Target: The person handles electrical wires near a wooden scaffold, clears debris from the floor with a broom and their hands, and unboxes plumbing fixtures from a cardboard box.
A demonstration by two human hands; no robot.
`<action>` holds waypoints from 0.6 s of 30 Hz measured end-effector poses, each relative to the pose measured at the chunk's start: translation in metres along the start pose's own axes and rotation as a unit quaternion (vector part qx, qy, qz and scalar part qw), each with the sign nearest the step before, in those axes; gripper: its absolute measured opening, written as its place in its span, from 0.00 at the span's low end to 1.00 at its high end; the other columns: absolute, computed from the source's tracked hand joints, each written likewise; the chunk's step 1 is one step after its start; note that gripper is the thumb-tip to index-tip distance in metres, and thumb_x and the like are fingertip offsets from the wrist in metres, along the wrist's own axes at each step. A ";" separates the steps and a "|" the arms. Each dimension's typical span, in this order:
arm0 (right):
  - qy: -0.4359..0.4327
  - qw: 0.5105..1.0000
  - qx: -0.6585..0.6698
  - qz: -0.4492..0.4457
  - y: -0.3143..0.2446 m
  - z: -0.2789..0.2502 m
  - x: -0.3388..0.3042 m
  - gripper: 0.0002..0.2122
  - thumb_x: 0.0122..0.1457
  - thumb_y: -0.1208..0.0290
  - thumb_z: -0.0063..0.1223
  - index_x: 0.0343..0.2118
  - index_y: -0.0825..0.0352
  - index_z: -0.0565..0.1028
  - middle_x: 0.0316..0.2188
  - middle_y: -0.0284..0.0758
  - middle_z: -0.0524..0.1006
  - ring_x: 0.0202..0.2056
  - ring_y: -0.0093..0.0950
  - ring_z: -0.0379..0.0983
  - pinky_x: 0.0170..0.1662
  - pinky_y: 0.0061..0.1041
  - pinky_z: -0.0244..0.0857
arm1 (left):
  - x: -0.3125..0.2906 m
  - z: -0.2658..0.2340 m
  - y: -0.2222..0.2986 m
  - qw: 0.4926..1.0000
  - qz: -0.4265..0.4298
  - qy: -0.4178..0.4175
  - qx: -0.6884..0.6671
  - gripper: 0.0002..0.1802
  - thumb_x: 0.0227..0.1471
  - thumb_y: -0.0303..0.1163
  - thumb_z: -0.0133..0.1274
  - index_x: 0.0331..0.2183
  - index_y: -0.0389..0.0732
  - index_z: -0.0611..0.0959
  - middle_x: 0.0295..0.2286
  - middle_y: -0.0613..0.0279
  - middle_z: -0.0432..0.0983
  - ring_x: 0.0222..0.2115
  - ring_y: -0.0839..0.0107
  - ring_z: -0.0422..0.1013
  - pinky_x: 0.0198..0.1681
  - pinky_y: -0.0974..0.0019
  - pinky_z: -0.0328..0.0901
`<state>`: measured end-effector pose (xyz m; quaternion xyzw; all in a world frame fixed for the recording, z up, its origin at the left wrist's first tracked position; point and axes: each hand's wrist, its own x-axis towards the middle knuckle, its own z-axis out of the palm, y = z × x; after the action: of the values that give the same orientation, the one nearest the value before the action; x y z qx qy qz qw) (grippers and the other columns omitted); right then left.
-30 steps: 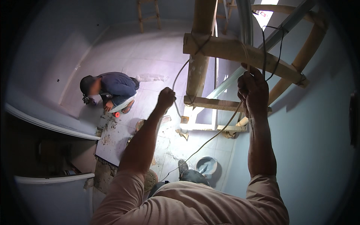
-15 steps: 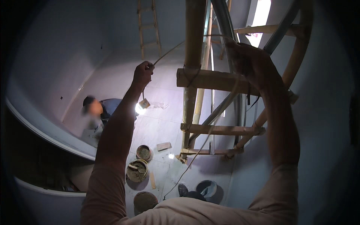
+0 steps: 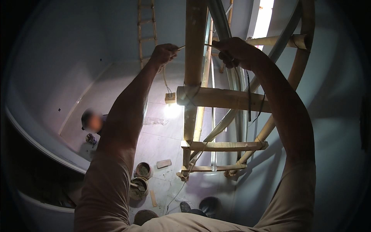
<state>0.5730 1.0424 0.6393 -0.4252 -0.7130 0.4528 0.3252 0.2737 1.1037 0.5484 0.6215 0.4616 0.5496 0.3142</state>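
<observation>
My left hand (image 3: 165, 56) is closed on a thin pale cable (image 3: 181, 47), left of a thick upright bamboo pole (image 3: 195, 62). On the pole's other side my right hand (image 3: 234, 54) is closed round the same cable. Between my hands the cable runs behind the pole, which hides part of it. From my left hand a length hangs down to a lit lamp (image 3: 170, 98) with a small box-shaped body, beside the end of a bamboo crossbar (image 3: 224, 97). More cable drops past the lower rungs to the floor.
The bamboo frame has lower rungs (image 3: 228, 146) and slanting metal bars (image 3: 286, 31). Below stand mortar buckets (image 3: 139, 188), a brick-shaped block (image 3: 164, 163) and a dark tub (image 3: 210, 207). A person (image 3: 92, 120) is low at the left. A bamboo ladder (image 3: 147, 21) leans at the back.
My left hand has moved up and right, close to the pole, and the hanging lamp has shifted right with it. My right hand has moved slightly left toward the pole.
</observation>
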 end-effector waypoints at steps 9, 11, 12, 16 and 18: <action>0.183 0.972 -0.109 -0.095 -0.022 0.008 0.010 0.11 0.63 0.64 0.56 0.37 0.67 0.81 0.13 0.20 0.62 0.11 0.13 0.50 0.14 0.20 0.44 | 0.010 0.018 0.034 0.995 0.073 -0.018 -0.066 0.08 0.57 0.27 0.55 0.38 0.34 0.84 0.27 0.63 0.77 0.28 0.75 0.70 0.35 0.68 0.66; 0.236 0.871 -0.377 -0.208 -0.026 -0.024 0.015 0.08 0.63 0.68 0.50 0.40 0.60 0.81 0.22 0.30 0.75 0.21 0.23 0.69 0.26 0.26 0.63 | -0.008 0.022 0.048 0.995 0.048 0.032 -0.079 0.14 0.57 0.31 0.56 0.44 0.36 0.82 0.32 0.61 0.78 0.33 0.71 0.73 0.44 0.65 0.67; 0.247 0.852 -0.386 -0.254 -0.027 -0.028 0.014 0.09 0.63 0.69 0.50 0.41 0.60 0.81 0.23 0.31 0.75 0.22 0.24 0.70 0.27 0.26 0.64 | -0.019 0.021 0.050 0.994 0.035 0.061 -0.087 0.17 0.57 0.32 0.56 0.47 0.36 0.81 0.34 0.60 0.79 0.36 0.69 0.75 0.49 0.63 0.68; 0.271 0.831 -0.243 -0.421 -0.029 -0.049 0.009 0.09 0.62 0.66 0.54 0.38 0.65 0.81 0.17 0.25 0.66 0.17 0.16 0.58 0.20 0.20 0.53 | -0.110 -0.023 -0.011 0.982 0.021 0.067 -0.177 0.14 0.58 0.38 0.58 0.39 0.38 0.80 0.31 0.64 0.75 0.29 0.74 0.72 0.39 0.66 0.70; 0.282 0.874 -0.076 -0.390 -0.040 -0.037 -0.012 0.11 0.61 0.64 0.57 0.37 0.68 0.82 0.13 0.21 0.62 0.12 0.10 0.52 0.15 0.17 0.47 | -0.194 -0.057 -0.064 0.983 -0.054 0.139 -0.108 0.13 0.59 0.39 0.56 0.36 0.37 0.79 0.29 0.62 0.74 0.34 0.69 0.76 0.41 0.63 0.73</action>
<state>0.5967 1.0358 0.6893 -0.2461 -0.7312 0.0948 0.6291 0.2094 0.9428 0.4264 0.4756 0.4711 0.6597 0.3416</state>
